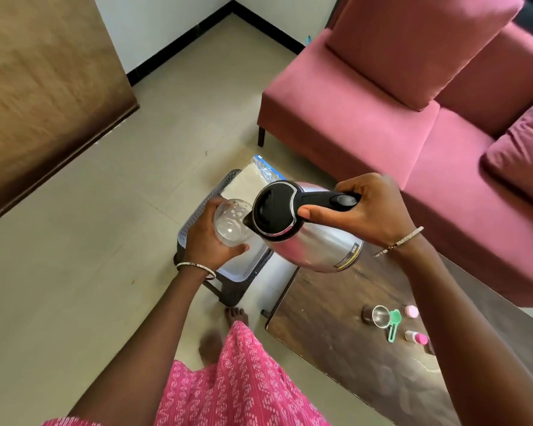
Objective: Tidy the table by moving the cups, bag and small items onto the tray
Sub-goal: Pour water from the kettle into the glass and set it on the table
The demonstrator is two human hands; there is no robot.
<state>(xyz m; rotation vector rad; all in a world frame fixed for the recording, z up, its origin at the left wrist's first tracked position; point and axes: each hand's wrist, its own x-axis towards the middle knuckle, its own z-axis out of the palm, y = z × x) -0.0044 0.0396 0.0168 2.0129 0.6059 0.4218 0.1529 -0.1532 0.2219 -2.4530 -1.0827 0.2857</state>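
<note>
Your left hand (pixel 208 239) grips clear cup (pixel 232 224), right hand (pixel 368 210) grips kettle (pixel 308 238); bag (pixel 243 179) on tray (pixel 194 217); steel cup (pixel 379 315), scoop (pixel 394 325), bottles (pixel 411 311) not yet moved.

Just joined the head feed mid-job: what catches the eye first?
Centre frame, the right hand grips a steel kettle by its black handle, spout tipped at a clear cup held in the left hand, above the perforated tray. The pink sofa fills the upper right, and a steel cup and green scoop sit on the dark table at lower right.
</note>
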